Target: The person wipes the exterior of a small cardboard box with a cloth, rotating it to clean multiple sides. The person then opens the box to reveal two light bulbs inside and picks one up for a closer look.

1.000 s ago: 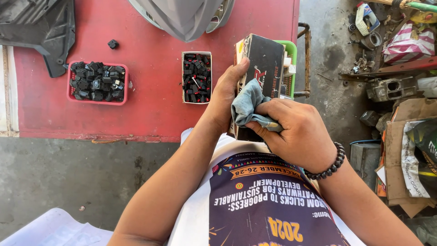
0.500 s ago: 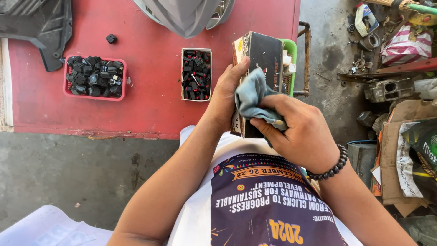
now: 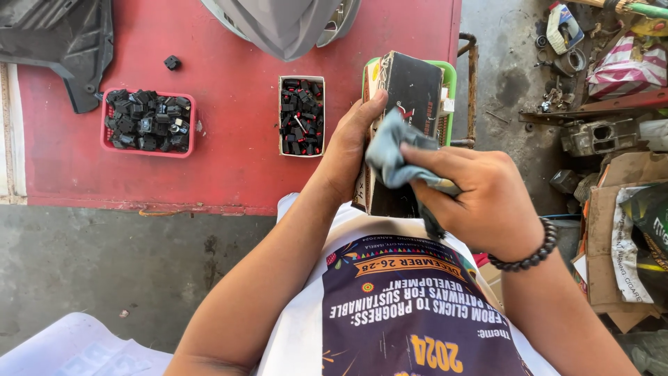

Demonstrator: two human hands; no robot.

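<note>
My left hand grips a black rectangular box by its left edge, holding it upright over the near edge of the red table. My right hand presses a crumpled grey-blue cloth against the box's front face. A black bead bracelet sits on my right wrist. The lower part of the box is hidden behind my right hand and the cloth.
On the table stand a pink tray and a white tray, both full of small black parts, one loose black part, a green basket, a grey cover and a black panel. Clutter and cardboard lie at right.
My right hand and the cloth have moved up along the box's face, from its lower part toward the middle. My left hand keeps the same grip.
</note>
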